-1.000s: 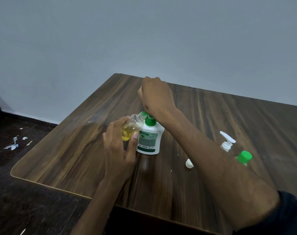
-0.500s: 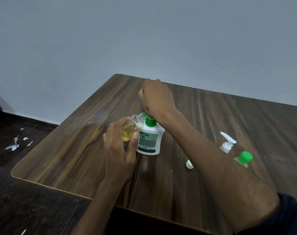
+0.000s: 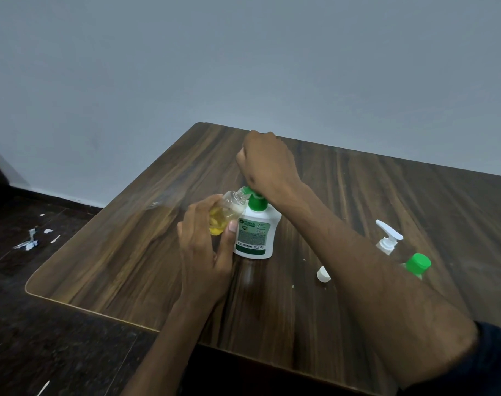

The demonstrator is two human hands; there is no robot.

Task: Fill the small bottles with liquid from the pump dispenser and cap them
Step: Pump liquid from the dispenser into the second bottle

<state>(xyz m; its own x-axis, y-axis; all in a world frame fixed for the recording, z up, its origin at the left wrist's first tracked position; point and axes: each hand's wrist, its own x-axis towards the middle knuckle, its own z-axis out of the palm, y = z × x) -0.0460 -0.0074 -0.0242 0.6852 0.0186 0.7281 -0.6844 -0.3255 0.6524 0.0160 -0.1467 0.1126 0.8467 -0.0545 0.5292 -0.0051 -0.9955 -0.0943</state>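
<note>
Right now we are pumping, so we take the pump dispenser (image 3: 255,232) as our landmark: it stands upright near the middle of the counter (image 3: 135,252). Our right hand (image 3: 267,164) sits on top of it, fingers curled over the green pump head, which is mostly hidden beneath them. To do this well, we press straight down in slow, full strokes so the dispenser does not tip or slide.

Just left of the dispenser, our left hand (image 3: 206,252) has its grip wrapped round the small bottle (image 3: 225,214), which is tilted with its open neck up against the green nozzle. We keep that mouth tight under the spout, and we judge it partly full of yellow liquid.

Well right of the dispenser stand a white pump top (image 3: 387,238) and a green-capped bottle (image 3: 416,265); nearer lies a white cap (image 3: 323,274).

Compared with a second ago, almost nothing differs: both hands hold the same places, the right hand a touch higher.
</note>
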